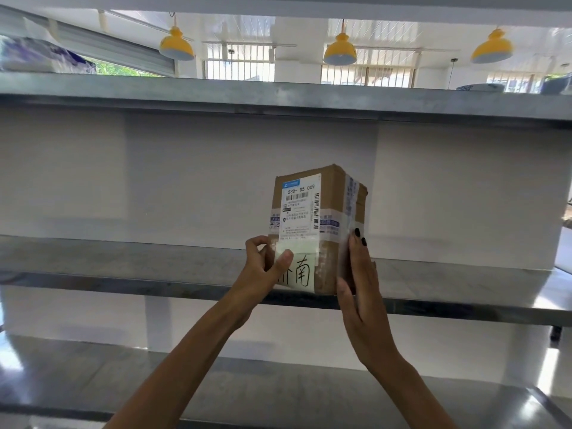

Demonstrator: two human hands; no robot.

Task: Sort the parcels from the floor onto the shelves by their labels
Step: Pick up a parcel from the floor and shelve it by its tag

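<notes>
head view is showing metal shelves (123,261) filling the frame, with a taped cardboard parcel (328,212) standing upright at the middle shelf's front edge; whether it is resting there is unclear. the left hand (263,270) is pinching its lower left corner, thumb on the handwritten label (301,272), while the right hand (360,289) is pressing flat against the right side. it is looking stiff and fairly light, best clamped by opposite sides.

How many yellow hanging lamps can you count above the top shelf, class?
3. The left lamp, the middle lamp and the right lamp hang in a row from the ceiling, seen over the top shelf. Others may be hidden beyond the frame.
</notes>
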